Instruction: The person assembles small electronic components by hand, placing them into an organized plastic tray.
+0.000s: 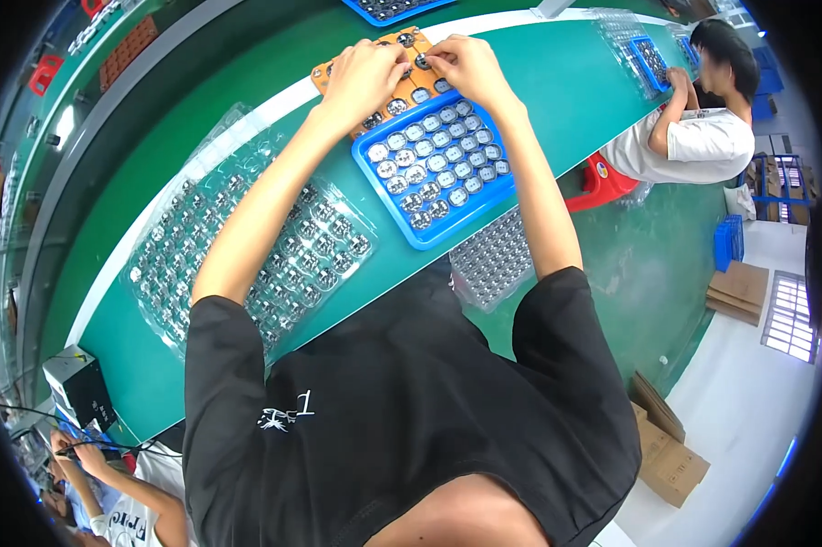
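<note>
Both my hands are over an orange tray (321, 77) with round recesses, several of which hold small round silver-and-black parts. My right hand (470, 71) pinches one of these round parts (422, 62) at its edge, over the tray's middle. My left hand (364, 80) lies across the tray's left half. Its thumb and fingertips are pressed together by another recess, and what they hold is hidden. Against the tray's near side stands a blue bin (421, 241) with rows of round white-faced and silver parts (438, 163).
Left on the green table (141, 383) lie clear plastic blister trays (324, 242) full of small metal parts. A black box (79, 387) stands at the table's left end. Co-workers sit at right (703, 137) and lower left (138, 501). A red stool (604, 185) is at right.
</note>
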`<state>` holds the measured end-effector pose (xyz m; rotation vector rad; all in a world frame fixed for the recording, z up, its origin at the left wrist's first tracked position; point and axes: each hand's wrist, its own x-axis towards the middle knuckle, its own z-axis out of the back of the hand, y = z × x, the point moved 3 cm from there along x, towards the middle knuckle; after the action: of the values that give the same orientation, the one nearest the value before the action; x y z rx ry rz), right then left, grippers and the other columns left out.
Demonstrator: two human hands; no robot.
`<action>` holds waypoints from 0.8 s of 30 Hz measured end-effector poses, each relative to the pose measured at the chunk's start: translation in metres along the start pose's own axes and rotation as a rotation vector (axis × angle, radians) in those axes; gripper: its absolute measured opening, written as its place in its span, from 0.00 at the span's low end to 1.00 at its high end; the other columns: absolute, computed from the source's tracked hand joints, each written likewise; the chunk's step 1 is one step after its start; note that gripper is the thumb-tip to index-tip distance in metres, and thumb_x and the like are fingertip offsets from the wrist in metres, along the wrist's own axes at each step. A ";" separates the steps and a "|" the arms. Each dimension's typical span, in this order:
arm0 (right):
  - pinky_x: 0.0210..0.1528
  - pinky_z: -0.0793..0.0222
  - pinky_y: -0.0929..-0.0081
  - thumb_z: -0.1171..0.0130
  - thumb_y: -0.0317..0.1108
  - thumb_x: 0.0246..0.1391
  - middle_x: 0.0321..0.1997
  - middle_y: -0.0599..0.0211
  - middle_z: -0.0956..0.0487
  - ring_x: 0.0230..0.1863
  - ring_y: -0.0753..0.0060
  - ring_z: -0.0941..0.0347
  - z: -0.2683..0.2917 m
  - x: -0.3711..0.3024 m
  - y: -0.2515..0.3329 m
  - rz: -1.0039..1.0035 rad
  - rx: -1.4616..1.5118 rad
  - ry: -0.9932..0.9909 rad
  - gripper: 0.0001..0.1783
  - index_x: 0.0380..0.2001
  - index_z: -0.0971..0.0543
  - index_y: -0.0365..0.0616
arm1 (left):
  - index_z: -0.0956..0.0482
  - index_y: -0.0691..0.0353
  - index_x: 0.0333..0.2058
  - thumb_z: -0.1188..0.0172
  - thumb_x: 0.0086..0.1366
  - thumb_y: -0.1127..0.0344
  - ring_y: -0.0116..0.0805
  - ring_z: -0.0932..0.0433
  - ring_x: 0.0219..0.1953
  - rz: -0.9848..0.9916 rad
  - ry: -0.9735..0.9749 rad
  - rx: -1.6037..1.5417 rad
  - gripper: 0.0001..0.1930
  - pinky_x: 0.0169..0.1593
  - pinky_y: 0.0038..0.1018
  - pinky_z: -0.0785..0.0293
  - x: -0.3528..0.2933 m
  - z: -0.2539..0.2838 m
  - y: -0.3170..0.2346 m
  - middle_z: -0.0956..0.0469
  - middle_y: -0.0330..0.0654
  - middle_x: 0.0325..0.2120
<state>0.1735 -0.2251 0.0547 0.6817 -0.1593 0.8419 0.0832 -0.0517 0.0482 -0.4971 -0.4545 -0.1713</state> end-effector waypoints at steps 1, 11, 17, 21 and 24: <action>0.42 0.20 0.63 0.33 0.31 0.55 0.33 0.53 0.14 0.34 0.54 0.15 -0.001 0.001 0.000 -0.005 0.004 -0.005 0.08 0.36 0.12 0.39 | 0.15 0.61 0.39 0.37 0.68 0.60 0.50 0.20 0.40 -0.004 0.006 0.003 0.10 0.46 0.45 0.23 0.001 -0.003 0.000 0.16 0.49 0.29; 0.46 0.21 0.58 0.34 0.29 0.54 0.35 0.50 0.14 0.39 0.48 0.16 -0.008 0.007 -0.003 0.028 -0.126 0.066 0.07 0.35 0.12 0.39 | 0.14 0.59 0.35 0.37 0.68 0.61 0.49 0.20 0.40 -0.039 -0.034 0.192 0.09 0.46 0.44 0.31 -0.003 -0.011 -0.010 0.17 0.50 0.27; 0.46 0.20 0.58 0.34 0.29 0.54 0.34 0.49 0.14 0.38 0.49 0.16 -0.008 0.011 -0.002 0.078 -0.189 0.080 0.08 0.35 0.12 0.38 | 0.16 0.60 0.34 0.38 0.69 0.61 0.45 0.19 0.40 -0.079 -0.110 0.260 0.09 0.47 0.42 0.36 -0.008 -0.012 -0.014 0.18 0.47 0.24; 0.47 0.20 0.56 0.35 0.28 0.54 0.34 0.46 0.15 0.39 0.47 0.16 -0.007 0.013 0.001 0.080 -0.194 0.108 0.07 0.35 0.12 0.39 | 0.18 0.62 0.36 0.39 0.69 0.62 0.43 0.19 0.40 -0.103 -0.135 0.297 0.09 0.49 0.42 0.38 -0.010 -0.015 -0.015 0.18 0.46 0.23; 0.48 0.20 0.56 0.36 0.27 0.53 0.35 0.46 0.15 0.40 0.47 0.16 -0.008 0.013 -0.001 0.086 -0.195 0.096 0.08 0.35 0.12 0.38 | 0.18 0.63 0.37 0.39 0.67 0.67 0.43 0.19 0.40 -0.128 -0.136 0.317 0.06 0.49 0.42 0.38 -0.011 -0.017 -0.016 0.18 0.46 0.23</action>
<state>0.1821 -0.2124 0.0536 0.4532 -0.1823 0.9262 0.0761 -0.0732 0.0368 -0.1689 -0.6344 -0.1848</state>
